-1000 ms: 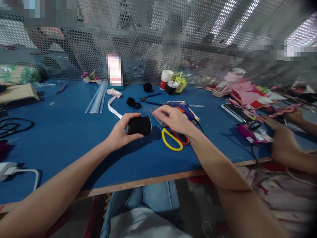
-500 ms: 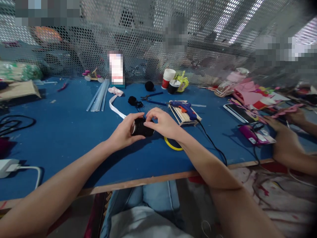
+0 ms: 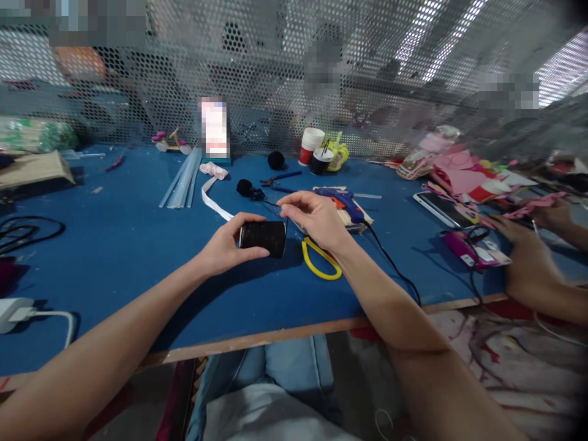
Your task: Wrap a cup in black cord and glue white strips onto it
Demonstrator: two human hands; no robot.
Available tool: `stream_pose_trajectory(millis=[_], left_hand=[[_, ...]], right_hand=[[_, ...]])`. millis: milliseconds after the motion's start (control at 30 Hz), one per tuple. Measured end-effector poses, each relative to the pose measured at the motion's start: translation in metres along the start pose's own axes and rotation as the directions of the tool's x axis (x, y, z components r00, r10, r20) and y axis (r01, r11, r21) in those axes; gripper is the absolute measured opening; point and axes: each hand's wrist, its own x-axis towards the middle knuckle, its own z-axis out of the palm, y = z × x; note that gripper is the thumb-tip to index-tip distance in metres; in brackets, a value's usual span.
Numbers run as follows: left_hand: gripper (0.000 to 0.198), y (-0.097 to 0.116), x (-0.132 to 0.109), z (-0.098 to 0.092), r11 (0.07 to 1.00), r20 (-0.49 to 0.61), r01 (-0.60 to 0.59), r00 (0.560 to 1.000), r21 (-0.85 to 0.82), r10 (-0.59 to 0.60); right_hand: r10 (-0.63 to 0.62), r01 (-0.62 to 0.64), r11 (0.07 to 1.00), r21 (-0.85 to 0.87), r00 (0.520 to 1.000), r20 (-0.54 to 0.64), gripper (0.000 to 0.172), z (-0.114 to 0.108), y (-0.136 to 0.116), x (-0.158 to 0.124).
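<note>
My left hand (image 3: 223, 245) grips a small cup wrapped in black yarn (image 3: 264, 239), lying sideways just over the table, fingers on top and thumb below. Close to the cup's right end, my right hand (image 3: 316, 220) pinches a strand of black yarn (image 3: 287, 225) between thumb and fingertips. The strand seems to run back to a small tangle of black yarn (image 3: 245, 187) behind the hands. Below my right wrist lies a yellow loop handle (image 3: 321, 260), probably of scissors; its other end is hidden by the hand.
A blue glue gun (image 3: 351, 207) rests on a small stick rack behind my right hand, its cord trailing to the front edge. Pliers (image 3: 275, 180), glue sticks (image 3: 181, 180), white ribbon (image 3: 214, 199) and cups (image 3: 312, 144) stand farther back. At right, another person's hands (image 3: 528, 245) work.
My right hand has moved off the cup's wrapped side to the right, drawing the yarn strand out. More of the black wrapping and the yellow handle now show. My left hand keeps its grip.
</note>
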Motion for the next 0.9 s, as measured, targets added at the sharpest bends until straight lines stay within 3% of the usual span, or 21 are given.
stream_pose_trajectory(millis=[600, 900], left_hand=[[0.053, 0.005, 0.000, 0.000, 0.989, -0.012, -0.146, 0.989, 0.026, 0.146], [0.053, 0.004, -0.001, 0.000, 0.980, -0.017, -0.192, 0.981, 0.041, 0.193]], right_hand=[[0.047, -0.050, 0.997, -0.060, 0.998, -0.044, 0.016, 0.004, 0.009, 0.002], [0.093, -0.093, 0.995, 0.030, 0.995, -0.019, 0.015, 0.006, 0.018, 0.004]])
